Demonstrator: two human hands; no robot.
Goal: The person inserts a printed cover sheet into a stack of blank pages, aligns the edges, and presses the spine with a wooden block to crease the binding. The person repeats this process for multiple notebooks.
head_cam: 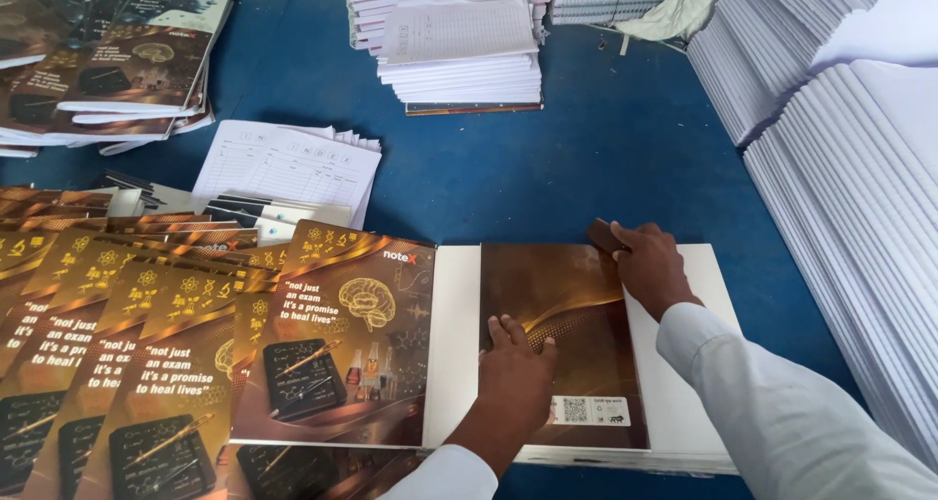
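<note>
A blue work surface (586,158) carries two big fanned banks of white page blocks (850,197) at the right and three white stacks far off. Near centre lies one brown cover sheet (562,314) on a white block. The left hand (516,363) presses flat on it; the right hand (650,266) grips one small dark block (604,234) at its far edge.

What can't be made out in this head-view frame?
- Small dark block: mostly hidden under the right hand; its kind is unclear.
- Brown cover: part lies under the left hand.
- White page stacks: cut off by the right edge.
- Printed sheets: their print is too small.
</note>
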